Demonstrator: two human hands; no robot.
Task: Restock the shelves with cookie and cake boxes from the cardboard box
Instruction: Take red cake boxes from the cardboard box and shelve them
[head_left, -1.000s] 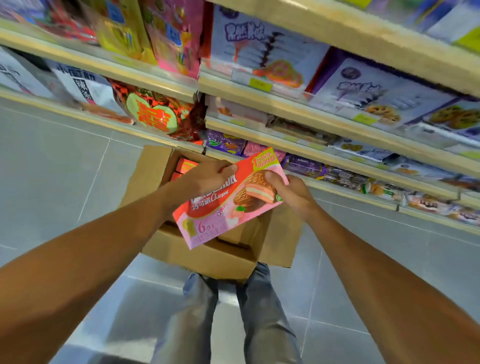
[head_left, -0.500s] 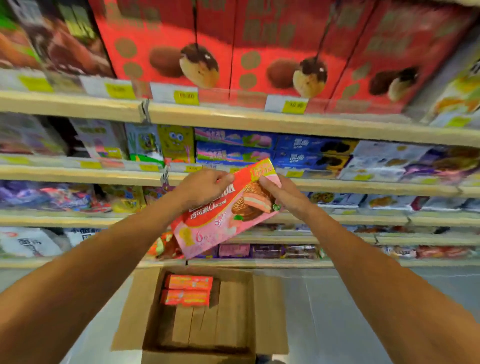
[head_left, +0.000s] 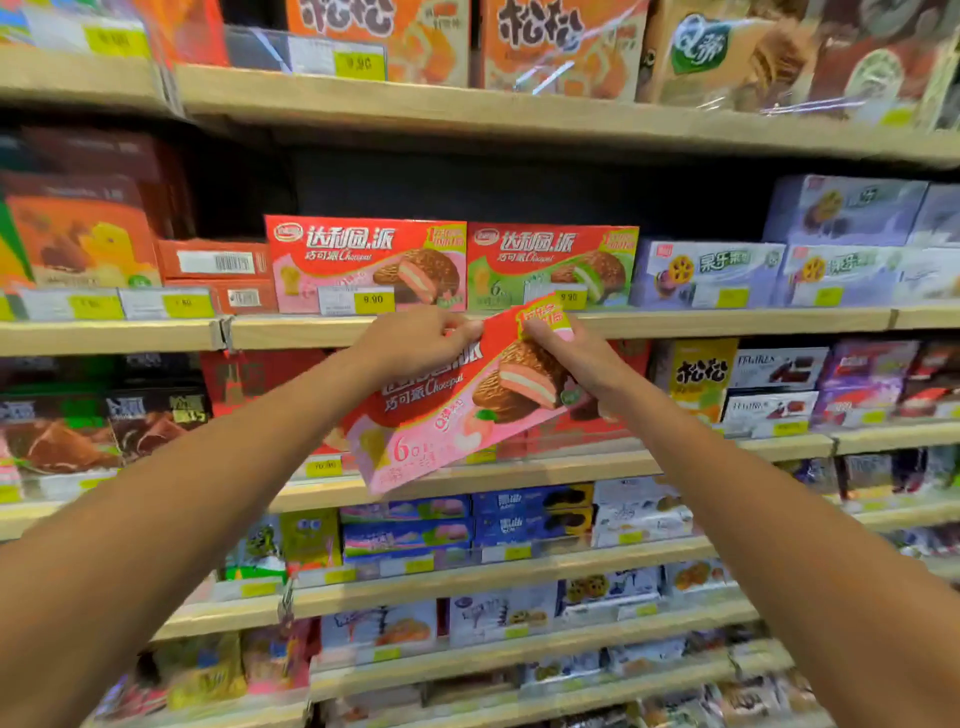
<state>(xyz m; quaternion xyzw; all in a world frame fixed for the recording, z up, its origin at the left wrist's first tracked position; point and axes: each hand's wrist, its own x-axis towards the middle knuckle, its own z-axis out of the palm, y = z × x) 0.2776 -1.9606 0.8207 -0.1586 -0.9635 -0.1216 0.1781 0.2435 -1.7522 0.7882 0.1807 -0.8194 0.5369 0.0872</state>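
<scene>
A red and pink cake box (head_left: 457, 410) with a chocolate pie picture is held tilted in front of the shelves. My left hand (head_left: 410, 343) grips its upper left edge and my right hand (head_left: 566, 353) pinches its upper right corner. Just above it, a matching red and pink box (head_left: 363, 265) stands on a wooden shelf (head_left: 291, 330), with a green version (head_left: 550, 265) to its right. Dark free space lies above those two boxes. The cardboard box is out of view.
Wooden shelves run across the whole view, packed with snack boxes. Purple boxes (head_left: 706, 273) stand to the right of the green one, orange boxes (head_left: 213, 273) to the left. Yellow price tags (head_left: 371, 300) line the shelf edges.
My view has risen from the floor and the cardboard box up to the higher shelves. Both hands have lifted the cake box up to the shelf holding the matching boxes.
</scene>
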